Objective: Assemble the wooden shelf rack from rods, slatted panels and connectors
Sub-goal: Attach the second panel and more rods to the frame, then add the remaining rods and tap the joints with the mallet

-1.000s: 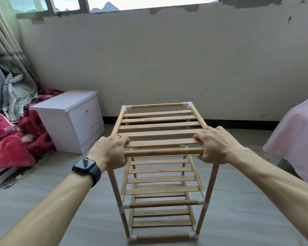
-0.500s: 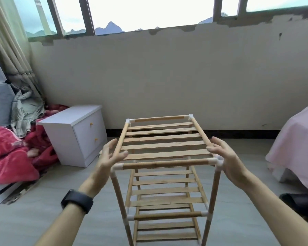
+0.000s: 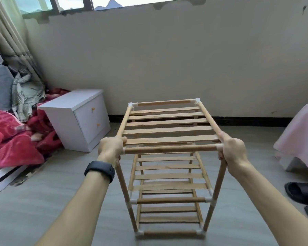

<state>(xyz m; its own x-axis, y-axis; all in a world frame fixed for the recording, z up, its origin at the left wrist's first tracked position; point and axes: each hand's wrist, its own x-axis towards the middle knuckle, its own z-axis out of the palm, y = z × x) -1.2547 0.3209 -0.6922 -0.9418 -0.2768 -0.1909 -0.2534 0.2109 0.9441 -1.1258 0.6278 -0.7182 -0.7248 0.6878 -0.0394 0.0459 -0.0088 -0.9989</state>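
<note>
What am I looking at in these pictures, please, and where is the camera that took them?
There is no machine here: a person works with bare hands. A wide-angle camera worn on the head looks forward and down, so both forearms enter from the bottom edge. The left hand, a black watch on its wrist, grips the near left top corner of the wooden rack; the right hand grips the near right top corner. The rack looks complete: three slatted shelves, rods and white connectors, upright on the grey floor. To its left are a white cabinet and a red blanket; to its right, a pink cloth and black slippers.
</note>
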